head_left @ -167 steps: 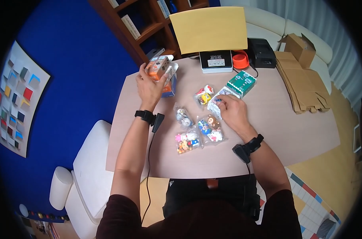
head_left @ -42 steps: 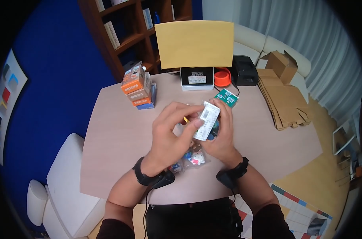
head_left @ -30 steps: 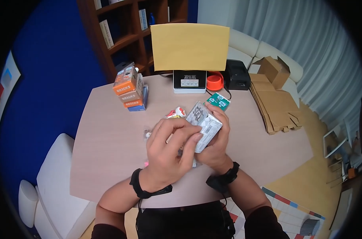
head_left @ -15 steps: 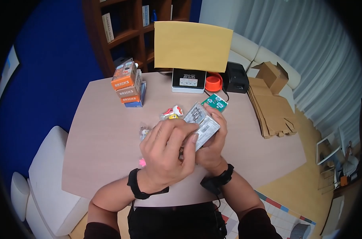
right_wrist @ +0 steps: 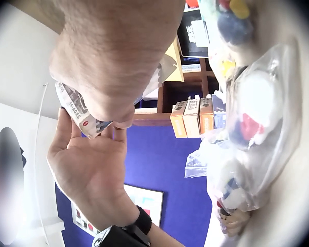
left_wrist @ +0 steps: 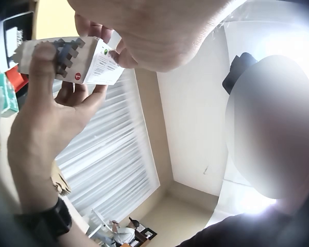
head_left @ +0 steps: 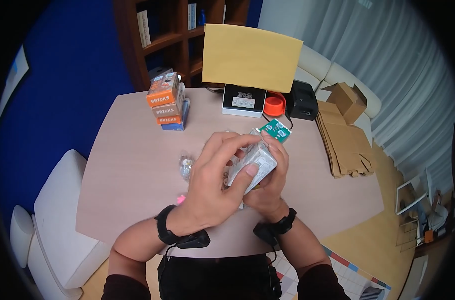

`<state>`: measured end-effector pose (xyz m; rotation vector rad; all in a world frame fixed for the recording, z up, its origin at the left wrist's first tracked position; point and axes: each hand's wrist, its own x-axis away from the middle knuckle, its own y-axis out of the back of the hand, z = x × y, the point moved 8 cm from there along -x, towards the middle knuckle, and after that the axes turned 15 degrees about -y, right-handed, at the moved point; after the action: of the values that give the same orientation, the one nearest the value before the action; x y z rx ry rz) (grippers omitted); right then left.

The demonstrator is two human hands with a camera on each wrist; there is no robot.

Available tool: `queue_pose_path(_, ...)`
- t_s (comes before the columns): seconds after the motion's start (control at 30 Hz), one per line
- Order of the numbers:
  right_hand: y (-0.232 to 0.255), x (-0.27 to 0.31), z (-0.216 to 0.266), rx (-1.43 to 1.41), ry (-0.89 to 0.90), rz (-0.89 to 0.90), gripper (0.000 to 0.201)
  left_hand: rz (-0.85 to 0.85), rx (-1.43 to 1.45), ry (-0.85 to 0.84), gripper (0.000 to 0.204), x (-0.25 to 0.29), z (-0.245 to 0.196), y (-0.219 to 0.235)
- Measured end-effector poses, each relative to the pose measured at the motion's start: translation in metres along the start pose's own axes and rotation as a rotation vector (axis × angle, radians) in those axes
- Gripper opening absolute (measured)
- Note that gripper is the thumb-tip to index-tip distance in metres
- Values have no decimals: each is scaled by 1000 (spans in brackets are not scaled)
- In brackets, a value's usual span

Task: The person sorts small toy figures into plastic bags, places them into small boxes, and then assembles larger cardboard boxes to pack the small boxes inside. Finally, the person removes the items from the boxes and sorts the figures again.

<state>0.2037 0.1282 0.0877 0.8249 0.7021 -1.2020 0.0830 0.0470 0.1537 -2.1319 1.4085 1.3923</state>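
Note:
Both hands hold a small white-and-grey cardboard box (head_left: pixel 265 161) above the middle of the table. My left hand (head_left: pixel 207 182) grips it from the left, thumb on the printed near end and fingers over the top. From the right, my right hand (head_left: pixel 273 187) wraps its fingers round the far side; in the left wrist view, its thumb lies along a side with a grey brick-like print. Below the hands are clear bags of toy figures; one bag (head_left: pixel 186 166) shows left of the hands, and another bag (right_wrist: pixel 260 105) is large in the right wrist view.
Several stacked BRICKS boxes (head_left: pixel 163 102) stand at the back left. A green box (head_left: pixel 276 130) lies just behind the hands. Further back are a yellow panel (head_left: pixel 252 57), a black-and-white device (head_left: pixel 243 100), a red round object (head_left: pixel 274 105) and flattened cardboard (head_left: pixel 342 137).
Earlier the left hand was at the stacked boxes and the right at a patterned box on the table. Since then both hands have come together on the white-and-grey box, the left thumb shifting onto its end.

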Motion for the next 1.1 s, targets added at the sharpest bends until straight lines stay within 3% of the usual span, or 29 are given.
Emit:
queue_pose_path(0.27,4,-2,11,55,24,17,90,11,119,7,29,1,5,-1)
queue_pose_path(0.43,1,1,4,30,32,13,93,-3,278,150,29,5,23,-3)
queue_pose_path(0.57,1,2,0,52,-5,19,95,8,207,146,30,1,22,-2)
queue_pose_path(0.63,-1,1,-11,27,-153,59,97,109,-20,-26,46,-6,9,-1)
queue_pose_path(0.67,0,-1,-9,16,-153,63,97,106,-30,-21,46,-9,8,3)
queue_pose_path(0.73,-1,-6,-6,85,-162,96,93,271,-143,-170,69,-18,-9,1)
queue_pose_path(0.77,-1,-8,-6,60,-162,97,93,275,-167,-163,69,-20,-7,5)
queue_pose_path(0.87,-3,-11,-9,150,-167,175,89,506,-254,-225,88,-13,-3,-3)
queue_pose_path(1.03,-6,-8,-12,105,-189,221,93,569,-404,-179,74,-13,7,10)
queue_pose_path(1.1,-2,-10,-13,106,-244,150,92,575,-493,-162,68,-16,11,18)
